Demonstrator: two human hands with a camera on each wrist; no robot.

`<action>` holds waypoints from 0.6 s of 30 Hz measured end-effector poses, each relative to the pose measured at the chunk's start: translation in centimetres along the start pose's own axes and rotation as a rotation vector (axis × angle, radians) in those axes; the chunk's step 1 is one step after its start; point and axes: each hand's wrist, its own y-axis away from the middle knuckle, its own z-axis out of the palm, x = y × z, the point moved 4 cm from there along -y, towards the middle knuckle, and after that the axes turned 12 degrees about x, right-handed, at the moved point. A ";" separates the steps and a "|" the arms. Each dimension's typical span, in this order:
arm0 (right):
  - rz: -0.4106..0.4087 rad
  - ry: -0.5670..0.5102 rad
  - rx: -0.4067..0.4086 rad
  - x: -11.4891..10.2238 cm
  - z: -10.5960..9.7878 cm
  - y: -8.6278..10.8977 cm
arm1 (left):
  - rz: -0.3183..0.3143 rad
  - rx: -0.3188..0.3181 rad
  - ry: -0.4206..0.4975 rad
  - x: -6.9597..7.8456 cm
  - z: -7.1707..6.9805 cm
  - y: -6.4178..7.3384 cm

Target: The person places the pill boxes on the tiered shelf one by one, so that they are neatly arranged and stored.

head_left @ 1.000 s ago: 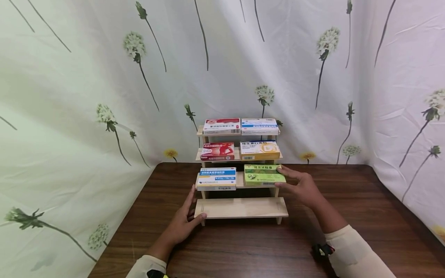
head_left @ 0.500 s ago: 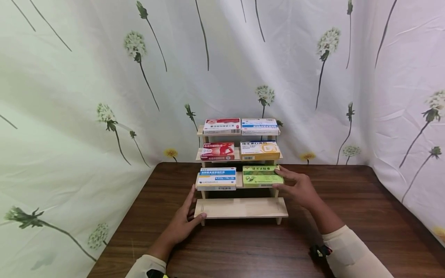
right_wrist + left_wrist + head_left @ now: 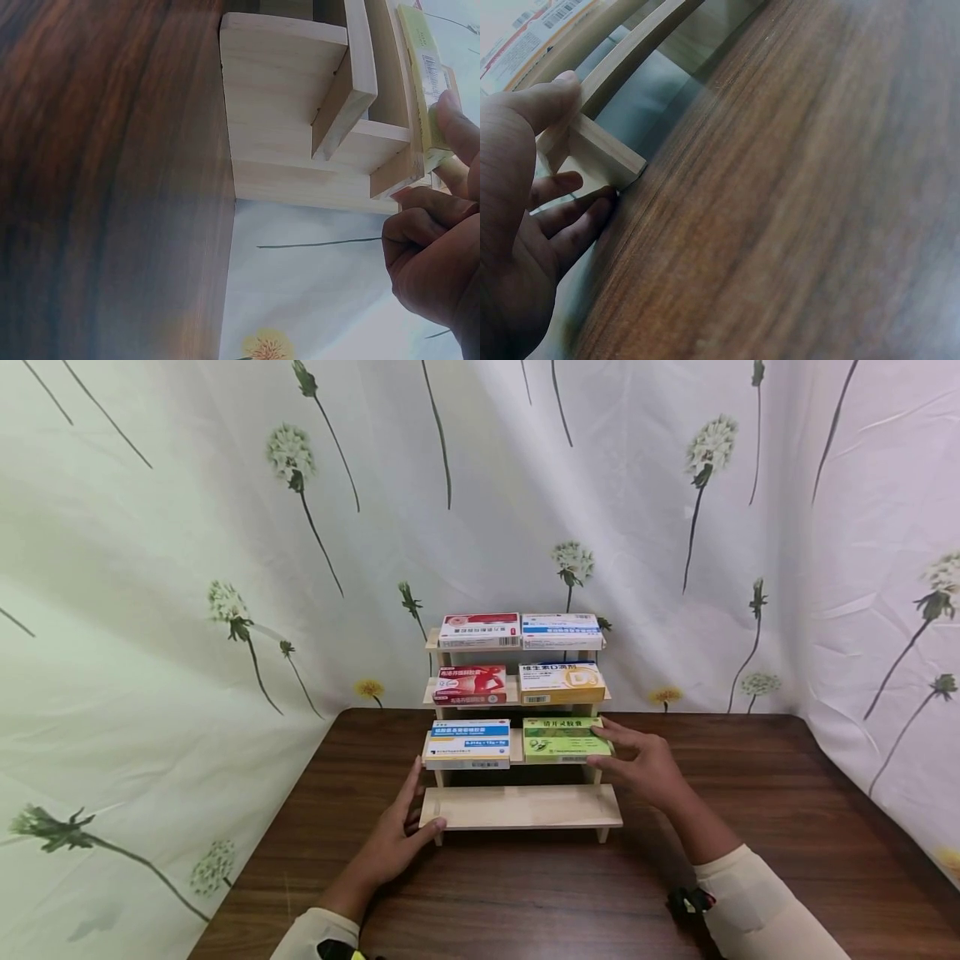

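Observation:
A stepped wooden display stand (image 3: 521, 807) carries medicine boxes on its upper three tiers. On the third tier from the top, right side, lies a green medicine box (image 3: 564, 739); my right hand (image 3: 651, 768) pinches its right end, thumb at the front edge in the right wrist view, other fingers curled beneath. My left hand (image 3: 392, 842) holds the left end of the bottom tier, thumb on the step's edge. In the left wrist view its fingers (image 3: 577, 225) lie against the side support. Beside the green box sits a blue-and-white medicine box (image 3: 468, 743).
Higher up are a red box (image 3: 471, 683), a yellow-and-white vitamin D box (image 3: 561, 682), a red-and-white box (image 3: 480, 631) and another blue-and-white box (image 3: 561, 631). The stand is on a dark wooden table (image 3: 525, 902), with a dandelion-print curtain (image 3: 487, 527) behind and at the sides.
My right hand has shifted the green box slightly left and straightened it on its tier, then stayed still. The left hand keeps its place on the stand.

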 end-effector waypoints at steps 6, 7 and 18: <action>0.034 -0.023 -0.016 -0.2 -0.1 0.1 | 0.000 -0.004 0.001 0.1 0.0 0.0; 0.040 -0.027 -0.021 -0.3 -0.1 0.1 | 0.003 -0.006 0.002 0.0 0.0 0.0; 0.069 -0.070 -0.020 -0.3 0.0 0.1 | 0.013 -0.004 0.017 0.1 0.0 0.1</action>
